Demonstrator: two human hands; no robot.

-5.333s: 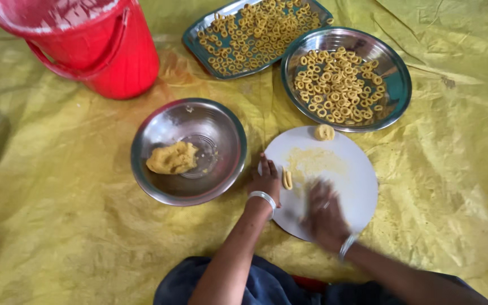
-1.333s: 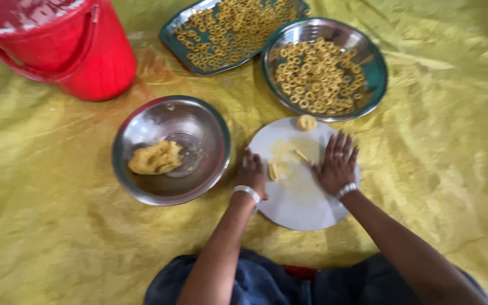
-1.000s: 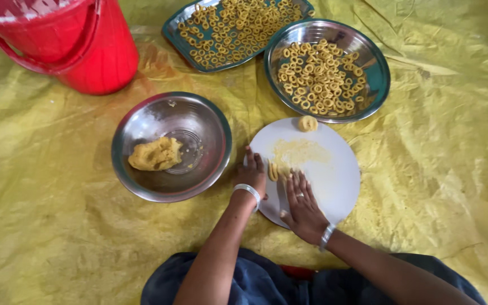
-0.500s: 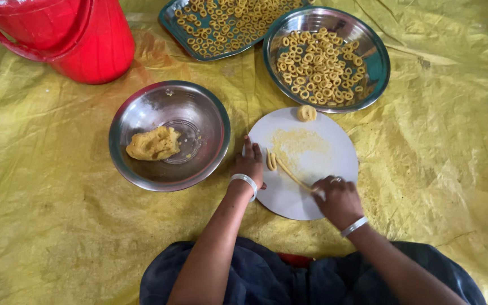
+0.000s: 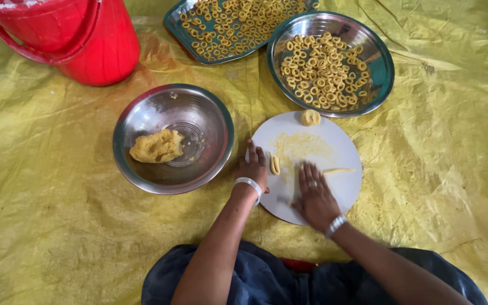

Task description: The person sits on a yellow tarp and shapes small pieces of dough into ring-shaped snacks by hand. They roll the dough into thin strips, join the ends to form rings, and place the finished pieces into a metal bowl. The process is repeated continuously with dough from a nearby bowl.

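A round white board (image 5: 334, 148) lies on the yellow sheet in front of me. My right hand (image 5: 312, 195) lies flat on it, fingers spread, pressing a thin rope of yellow dough (image 5: 339, 170) that pokes out to the right. My left hand (image 5: 253, 167) rests on the board's left edge beside a short piece of dough (image 5: 275, 165). A small dough ring (image 5: 310, 117) sits at the board's far rim.
A steel bowl (image 5: 210, 113) to the left holds a lump of dough (image 5: 156, 146). A steel plate (image 5: 383, 66) and a green tray (image 5: 173, 20) behind carry several dough rings. A red bucket (image 5: 80, 39) stands at the far left. The yellow sheet (image 5: 57, 226) covers the floor.
My right hand has slid forward from the board's near edge onto its middle, rolling the dough rope under the palm. My left hand has stayed at the board's edge.
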